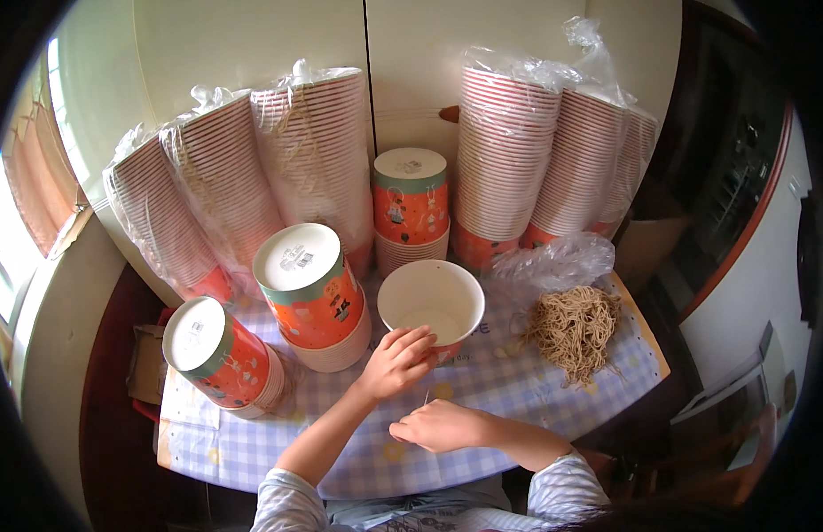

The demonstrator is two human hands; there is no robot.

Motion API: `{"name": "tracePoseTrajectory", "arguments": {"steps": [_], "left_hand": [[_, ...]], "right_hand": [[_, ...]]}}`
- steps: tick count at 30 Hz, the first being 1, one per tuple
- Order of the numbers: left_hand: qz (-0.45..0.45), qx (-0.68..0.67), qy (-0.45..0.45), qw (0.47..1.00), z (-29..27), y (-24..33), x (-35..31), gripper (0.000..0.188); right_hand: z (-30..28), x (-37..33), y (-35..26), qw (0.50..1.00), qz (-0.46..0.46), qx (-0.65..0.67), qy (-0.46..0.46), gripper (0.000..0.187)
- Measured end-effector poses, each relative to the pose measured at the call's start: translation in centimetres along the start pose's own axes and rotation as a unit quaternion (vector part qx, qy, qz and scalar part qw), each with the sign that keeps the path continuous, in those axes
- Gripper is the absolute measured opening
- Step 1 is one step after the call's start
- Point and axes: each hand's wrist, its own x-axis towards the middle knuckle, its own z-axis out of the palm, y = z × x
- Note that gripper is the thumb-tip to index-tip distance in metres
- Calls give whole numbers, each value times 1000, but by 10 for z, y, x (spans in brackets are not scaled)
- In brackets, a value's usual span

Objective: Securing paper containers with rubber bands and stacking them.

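Note:
An open white paper bucket [427, 297] stands upright in the middle of the table, its inside facing up. At its near left rim, my left hand [397, 362] has its fingers together and curled over the edge; the thumb is hidden. Just in front of the bucket, my right hand [440, 426] is closed in a pinch, palm down. A thin pale strand [427, 396] sticks up from its fingers, looking like twine. A tangled heap of brown twine [575, 330] lies to the right of the bucket.
Upside-down stacks of orange printed buckets stand left [225, 359], centre left [314, 297] and behind [411, 204]. Tall plastic-wrapped stacks line the back left [314, 151] and back right [505, 151]. A crumpled clear bag [553, 262] lies behind the twine on the checked tablecloth [358, 457].

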Motion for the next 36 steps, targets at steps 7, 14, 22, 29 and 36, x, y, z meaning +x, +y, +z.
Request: {"name": "tracePoseTrajectory", "arguments": {"steps": [7, 14, 22, 29, 36], "left_hand": [[-219, 4, 164, 962, 20, 33, -35, 35], [-520, -648, 158, 534, 25, 37, -47, 17], [-558, -654, 66, 508, 22, 39, -53, 15], [-523, -491, 51, 695, 31, 50, -66, 15], [-466, -407, 32, 785, 24, 56, -50, 13]], "right_hand": [[55, 4, 28, 994, 24, 94, 57, 8], [66, 6, 39, 963, 68, 189, 182, 6], [68, 7, 46, 937, 98, 222, 249, 5], [57, 2, 61, 775, 160, 308, 528, 8], [57, 1, 73, 712, 151, 487, 483, 16]]}}
